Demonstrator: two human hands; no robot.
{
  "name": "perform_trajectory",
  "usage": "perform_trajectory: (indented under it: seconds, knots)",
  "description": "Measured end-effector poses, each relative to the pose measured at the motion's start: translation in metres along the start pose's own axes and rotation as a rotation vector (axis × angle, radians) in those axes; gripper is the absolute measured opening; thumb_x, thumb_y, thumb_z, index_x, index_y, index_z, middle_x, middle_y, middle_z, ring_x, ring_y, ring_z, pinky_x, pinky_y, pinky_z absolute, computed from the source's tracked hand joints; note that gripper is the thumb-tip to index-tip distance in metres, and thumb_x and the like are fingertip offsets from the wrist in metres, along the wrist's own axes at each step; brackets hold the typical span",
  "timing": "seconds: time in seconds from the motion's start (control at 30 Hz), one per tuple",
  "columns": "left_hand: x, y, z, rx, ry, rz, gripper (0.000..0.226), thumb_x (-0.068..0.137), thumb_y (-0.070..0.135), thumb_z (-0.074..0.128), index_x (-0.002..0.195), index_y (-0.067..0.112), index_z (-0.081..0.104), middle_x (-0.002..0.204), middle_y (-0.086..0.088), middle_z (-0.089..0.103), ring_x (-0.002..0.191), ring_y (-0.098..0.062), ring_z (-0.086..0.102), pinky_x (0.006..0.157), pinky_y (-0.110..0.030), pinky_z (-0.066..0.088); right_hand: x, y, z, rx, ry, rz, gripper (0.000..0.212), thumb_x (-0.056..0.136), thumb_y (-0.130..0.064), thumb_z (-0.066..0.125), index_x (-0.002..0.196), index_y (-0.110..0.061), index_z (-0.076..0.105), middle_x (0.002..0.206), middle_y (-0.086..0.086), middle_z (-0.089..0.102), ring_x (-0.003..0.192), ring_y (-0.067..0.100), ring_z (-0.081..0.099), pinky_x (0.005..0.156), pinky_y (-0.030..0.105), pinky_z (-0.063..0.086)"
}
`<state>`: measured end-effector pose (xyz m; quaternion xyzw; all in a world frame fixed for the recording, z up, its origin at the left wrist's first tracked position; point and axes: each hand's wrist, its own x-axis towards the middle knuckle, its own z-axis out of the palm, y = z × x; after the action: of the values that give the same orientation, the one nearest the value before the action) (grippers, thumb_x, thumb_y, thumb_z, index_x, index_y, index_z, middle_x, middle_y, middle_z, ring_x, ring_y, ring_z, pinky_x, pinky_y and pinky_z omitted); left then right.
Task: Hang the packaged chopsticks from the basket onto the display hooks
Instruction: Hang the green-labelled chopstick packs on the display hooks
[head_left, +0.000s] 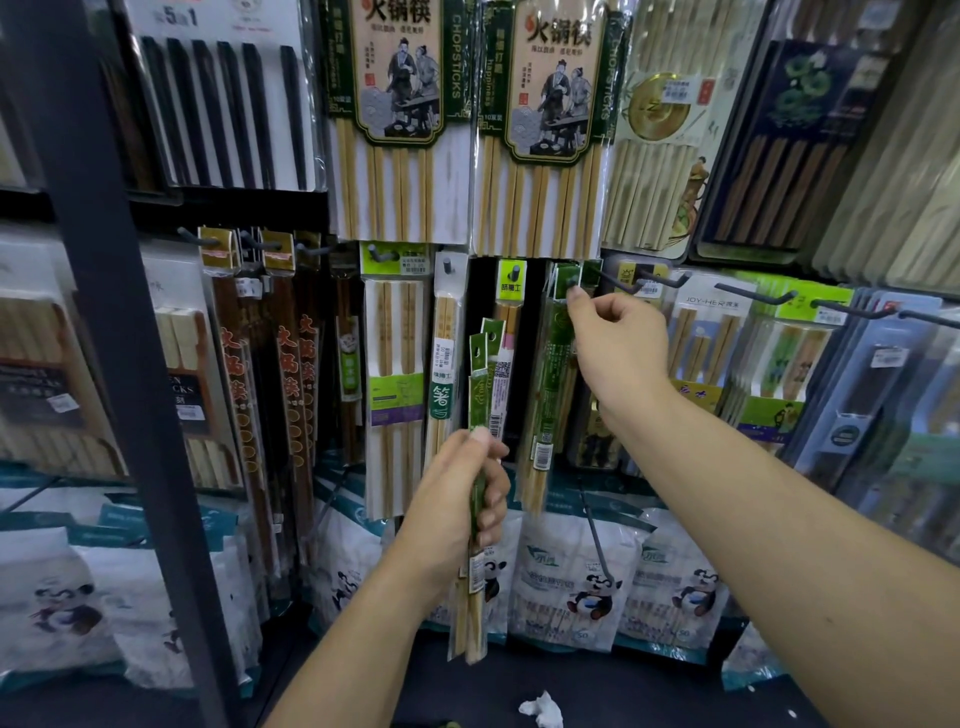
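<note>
Packs: left hand (457, 499) gripped spare chopstick packs (480, 415) mid-length, upright.
Right hand (613, 338): pinched green pack's header (566, 283) at hook (621, 283).
Handling: probably light, stiff, slippery film; hold header by hole.

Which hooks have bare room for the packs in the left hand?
The dark hooks right of the right hand jut out with bare tips. The hook it works at already carries green packs. Left, the row by the white pack is crowded.
</note>
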<state>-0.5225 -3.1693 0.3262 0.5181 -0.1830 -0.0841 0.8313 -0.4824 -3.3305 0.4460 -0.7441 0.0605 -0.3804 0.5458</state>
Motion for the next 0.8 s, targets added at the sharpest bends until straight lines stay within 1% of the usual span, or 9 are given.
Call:
perform_trajectory:
  seconds: [0.1,0.17,0.27,0.33,0.43,0.53,0.67,0.73,0.8]
  knots:
    - [0.001,0.0,-0.001,-0.115,-0.03,-0.032,0.033,0.088,0.038,0.049,0.103,0.009,0.049,0.064,-0.002,0.049,0.047,-0.013,0.037,0.042,-0.024,0.031,-0.009,0.0,-0.001,-0.021,0.008,0.056,0.046,0.098,-0.041,0.063,0.063,-0.018,0.044,0.049,-0.012,0.041,0.048,0.003,0.042,0.06,0.029,0.041]
    - [0.0,0.0,-0.001,-0.071,0.0,-0.017,0.029,0.09,0.036,0.05,0.103,0.011,0.051,0.067,-0.004,0.053,0.049,-0.014,0.041,0.042,-0.026,0.033,-0.021,0.002,-0.003,-0.026,-0.02,0.085,0.044,0.098,-0.042,0.063,0.066,-0.016,0.046,0.055,-0.007,0.043,0.054,0.009,0.044,0.06,0.029,0.04]
    - [-0.002,0.0,0.001,0.04,0.018,0.049,0.016,0.1,0.035,0.055,0.095,0.024,0.064,0.071,-0.003,0.06,0.053,-0.014,0.05,0.042,-0.026,0.038,-0.043,0.0,-0.004,0.004,-0.203,0.095,0.04,0.099,-0.041,0.062,0.078,-0.007,0.062,0.07,0.004,0.06,0.063,0.01,0.054,0.068,0.028,0.044]
    - [-0.004,0.001,0.003,0.077,0.006,0.091,0.019,0.103,0.034,0.054,0.092,0.028,0.067,0.072,-0.003,0.063,0.055,-0.015,0.056,0.043,-0.026,0.042,-0.054,-0.004,-0.004,0.0,-0.34,0.056,0.031,0.098,-0.041,0.064,0.084,-0.014,0.07,0.08,0.005,0.07,0.066,0.004,0.059,0.07,0.026,0.048]
    - [-0.007,0.004,0.007,0.098,-0.008,0.139,0.017,0.099,0.038,0.055,0.099,0.027,0.068,0.075,-0.006,0.068,0.06,-0.018,0.064,0.046,-0.028,0.049,-0.061,-0.008,-0.002,0.008,-0.434,0.019,0.026,0.098,-0.035,0.065,0.088,-0.012,0.071,0.079,0.01,0.07,0.063,0.006,0.059,0.066,0.025,0.052]
    - [-0.008,0.006,0.009,0.066,0.007,0.138,0.018,0.1,0.04,0.057,0.101,0.03,0.072,0.08,-0.008,0.073,0.07,-0.024,0.072,0.058,-0.034,0.06,-0.061,-0.008,-0.004,0.012,-0.408,-0.014,0.023,0.1,-0.028,0.064,0.088,-0.009,0.071,0.078,0.016,0.068,0.061,0.006,0.058,0.058,0.02,0.05]
    - [-0.005,0.004,0.006,0.111,0.116,0.135,0.024,0.103,0.042,0.054,0.097,0.033,0.075,0.097,-0.012,0.079,0.095,-0.029,0.077,0.081,-0.044,0.063,-0.052,-0.009,-0.009,0.09,-0.267,-0.014,0.027,0.102,-0.027,0.059,0.081,-0.012,0.068,0.063,-0.001,0.056,0.056,0.005,0.051,0.051,0.01,0.043]
    - [-0.003,0.004,0.003,0.17,0.167,0.137,0.027,0.104,0.041,0.052,0.094,0.035,0.076,0.1,-0.004,0.079,0.098,-0.021,0.075,0.083,-0.037,0.061,-0.045,-0.011,-0.012,0.13,-0.2,-0.009,0.029,0.103,-0.026,0.058,0.084,-0.006,0.065,0.058,-0.005,0.051,0.052,0.005,0.047,0.048,0.009,0.04]
    - [-0.002,0.005,0.003,0.168,0.186,0.131,0.027,0.104,0.036,0.051,0.096,0.028,0.075,0.093,0.003,0.078,0.088,-0.011,0.074,0.072,-0.023,0.058,-0.037,-0.014,-0.014,0.166,-0.147,-0.011,0.03,0.103,-0.024,0.057,0.087,0.001,0.063,0.056,-0.004,0.046,0.053,0.009,0.044,0.049,0.01,0.04]
